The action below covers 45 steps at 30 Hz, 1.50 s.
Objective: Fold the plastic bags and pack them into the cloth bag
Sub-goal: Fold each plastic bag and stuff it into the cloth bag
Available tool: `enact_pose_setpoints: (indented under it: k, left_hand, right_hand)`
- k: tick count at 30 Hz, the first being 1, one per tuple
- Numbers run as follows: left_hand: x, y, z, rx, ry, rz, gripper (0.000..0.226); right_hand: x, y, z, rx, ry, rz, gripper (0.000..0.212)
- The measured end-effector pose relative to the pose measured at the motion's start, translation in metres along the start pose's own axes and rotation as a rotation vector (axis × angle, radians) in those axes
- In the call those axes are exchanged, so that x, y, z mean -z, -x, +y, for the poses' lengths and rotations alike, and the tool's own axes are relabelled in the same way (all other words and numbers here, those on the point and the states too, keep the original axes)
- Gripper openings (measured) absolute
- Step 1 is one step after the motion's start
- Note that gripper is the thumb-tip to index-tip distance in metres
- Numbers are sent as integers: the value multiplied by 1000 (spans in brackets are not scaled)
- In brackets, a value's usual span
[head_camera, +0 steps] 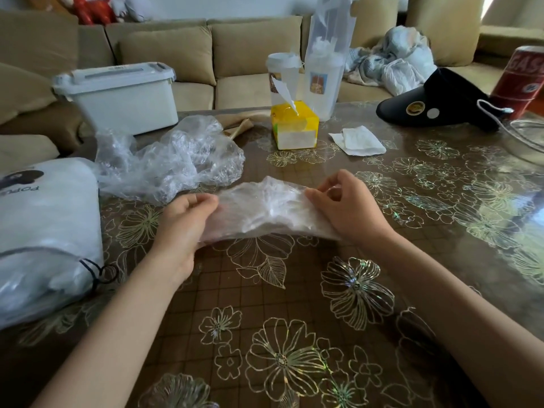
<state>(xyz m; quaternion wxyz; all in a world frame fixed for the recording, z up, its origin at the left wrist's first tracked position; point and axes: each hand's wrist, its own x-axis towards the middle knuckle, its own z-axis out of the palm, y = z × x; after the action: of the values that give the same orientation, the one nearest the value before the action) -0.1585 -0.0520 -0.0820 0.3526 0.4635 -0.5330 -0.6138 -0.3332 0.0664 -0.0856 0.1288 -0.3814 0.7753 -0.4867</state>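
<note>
Living room, sofa (pixel 235 54) behind, glossy flower-print counter (pixel 294 290) in front of me. Both hands are closed on one clear plastic bag (pixel 265 210), stretched flat between them around mid-counter. Left hand (pixel 184 219) curls round its left end, right hand (pixel 344 207) pinches its right end with thumb and fingertips.

White drawstring cloth bag (pixel 44 231) lies at the left edge, already bulging, near my left forearm. Loose plastic bags (pixel 170 160), still crumpled, sit just behind my left hand.

Risks, as I judge them:
- Film is thin and slick, so a light pinch could let it slip or spring open mid-fold.
- The counter cover looks slippery, so a pressed fold may slide.
- Reaching back could snag the crumpled pile and drag it along.
- A wide swing left could bump the cloth bag off the edge.

Room: best working space is toward the near edge. The far edge is crowded with a storage box (pixel 123 95), tissue box (pixel 294 125), napkin (pixel 362 141) and black visor (pixel 435 104).
</note>
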Motion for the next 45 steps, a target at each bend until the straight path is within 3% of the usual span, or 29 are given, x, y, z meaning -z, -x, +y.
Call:
enact_pose_setpoints:
  k: [5, 7, 9, 11, 12, 13, 15, 18, 23, 27, 31, 33, 37, 39, 41, 43, 45]
  left_hand:
    - [11, -7, -14, -310, -655, 33, 12]
    - [11, -2, -12, -488, -913, 141, 17]
    - [2, 7, -8, -729, -973, 219, 22]
    - [-15, 23, -8, -906, -929, 80, 28]
    - [-24, 29, -11, -938, -942, -51, 34]
    - [-30, 32, -16, -923, -997, -179, 41]
    - [-31, 26, -27, -789, -1187, -315, 51]
    - [-21, 12, -31, -564, -1359, -339, 56]
    - [-20, 10, -31, -554, -1409, -367, 61]
    - [-17, 10, -28, -504, -1294, -411, 58]
    - [-4, 2, -24, -536, -1276, -147, 51]
    - [3, -2, -21, -434, -1322, -55, 55]
    - [2, -1, -15, -339, -1185, -62, 29]
    - [5, -1, -11, -396, -1005, -80, 15]
    - [9, 0, -3, -397, -751, -134, 15]
    - [13, 0, 10, -286, -409, -239, 19]
    - [18, 4, 22, -107, -3, -424, 39]
  right_hand:
    - [7, 11, 0, 23, 386, -99, 19]
    - [8, 16, -5, 27, 538, -137, 18]
    - [4, 20, -11, 132, 675, -17, 19]
    - [-7, 25, -17, 395, 657, 121, 19]
    - [-14, 28, -18, 501, 595, 102, 24]
    - [-23, 29, -17, 558, 534, 33, 31]
    - [-34, 33, -10, 500, 503, -189, 45]
    - [-35, 34, 2, 336, 615, -383, 60]
    - [-30, 38, 0, 246, 788, -517, 73]
    - [-29, 39, -1, 235, 803, -522, 76]
    - [-30, 39, -1, 249, 814, -503, 80]
    - [-27, 37, -7, 248, 672, -428, 82]
    - [-13, 28, -14, 258, 424, -174, 53]
    - [-6, 23, -13, 297, 426, -94, 41]
    - [1, 18, -13, 271, 377, -50, 32]
    - [8, 14, -13, 177, 186, -79, 27]
    - [15, 11, -17, 76, -98, -132, 22]
